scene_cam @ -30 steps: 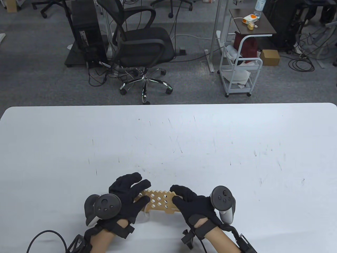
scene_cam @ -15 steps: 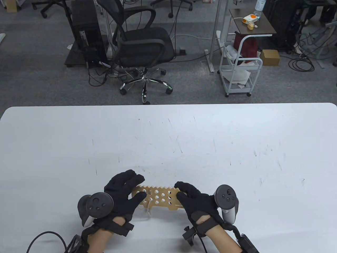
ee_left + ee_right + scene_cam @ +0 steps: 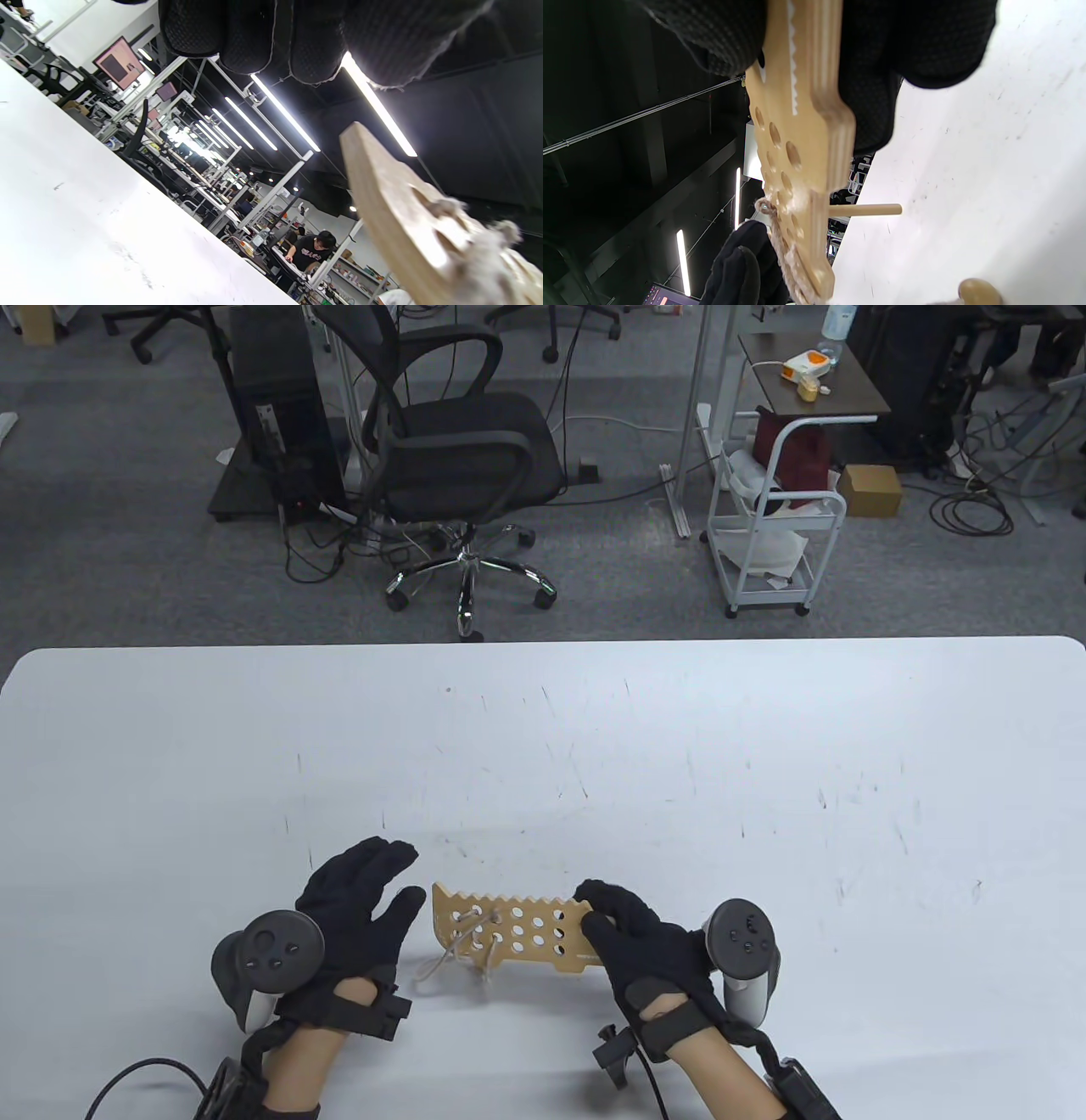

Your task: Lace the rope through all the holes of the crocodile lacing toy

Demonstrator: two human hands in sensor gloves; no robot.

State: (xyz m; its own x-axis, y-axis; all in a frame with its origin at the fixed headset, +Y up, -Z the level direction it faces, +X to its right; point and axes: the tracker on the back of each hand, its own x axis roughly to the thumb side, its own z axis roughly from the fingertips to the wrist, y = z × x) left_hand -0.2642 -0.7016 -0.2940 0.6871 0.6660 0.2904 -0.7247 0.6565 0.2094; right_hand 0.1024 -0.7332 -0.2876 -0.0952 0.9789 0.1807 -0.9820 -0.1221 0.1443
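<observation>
The wooden crocodile lacing toy (image 3: pixel 517 935) is held a little above the white table (image 3: pixel 543 746), near its front edge. My right hand (image 3: pixel 596 914) grips the toy's right end, fingers above and thumb below. A pale rope (image 3: pixel 441 963) runs through holes at the toy's left end and hangs in loops below it. My left hand (image 3: pixel 394 886) is open to the left of the toy, apart from it. In the right wrist view the toy (image 3: pixel 801 140) is on edge, with the rope's wooden needle (image 3: pixel 865 209) sticking out of a hole. The left wrist view shows the toy's end (image 3: pixel 394 203).
A wooden bead (image 3: pixel 980 292) shows at the bottom of the right wrist view. An office chair (image 3: pixel 458 466) and a white cart (image 3: pixel 776 534) stand on the floor beyond the table's far edge. A black cable (image 3: pixel 136 1073) trails at the front left.
My left hand has let go of the toy's left end and moved left, fingers spread. The laced holes and rope loops now show. My right hand keeps its grip and has shifted slightly right.
</observation>
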